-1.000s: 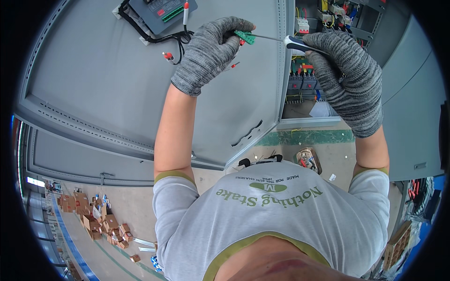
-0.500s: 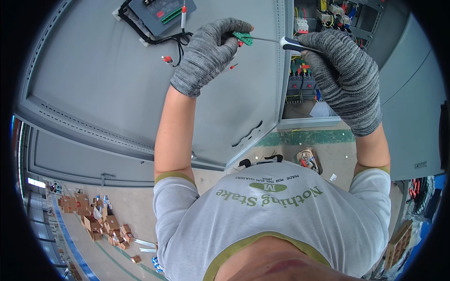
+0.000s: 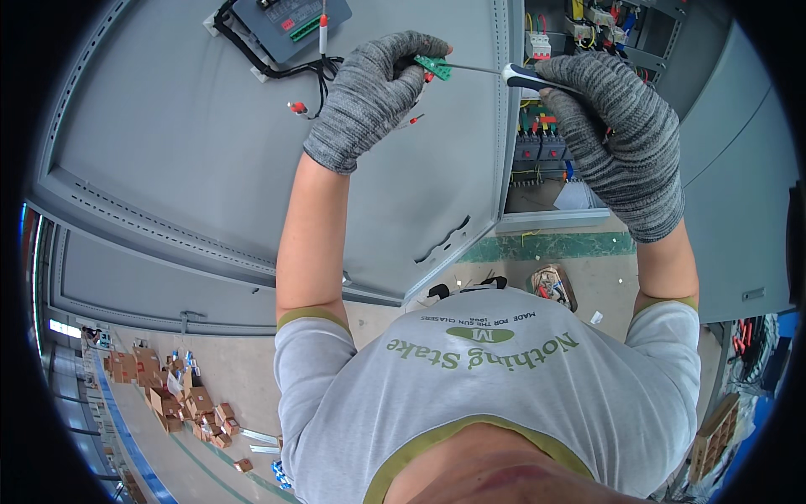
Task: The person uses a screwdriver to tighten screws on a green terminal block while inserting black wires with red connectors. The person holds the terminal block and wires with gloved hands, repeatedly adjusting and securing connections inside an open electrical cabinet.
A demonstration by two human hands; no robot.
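My left hand (image 3: pixel 365 97), in a grey knitted glove, is closed on a small green terminal block (image 3: pixel 435 67) in front of the grey cabinet door. A red wire end shows just under the block, by my fingertips. In my right hand (image 3: pixel 625 126), gloved alike, is a screwdriver (image 3: pixel 522 77) with a white and dark handle. Its thin shaft points left, and the tip meets the green block. Behind my left hand, black wires with red ends (image 3: pixel 297 108) hang from a grey control unit (image 3: pixel 294 27) on the door.
To the right stands an open cabinet with breakers (image 3: pixel 541 149) and coloured wiring. Its door frame edge (image 3: pixel 501 118) runs between my hands. A tool tray (image 3: pixel 553 286) sits on the floor near me. Cardboard boxes (image 3: pixel 200 399) lie at the lower left.
Both hands stay nearly in place. The green terminal block has shifted very slightly left, and the screwdriver handle looks slightly turned. The screwdriver tip is still at the block.
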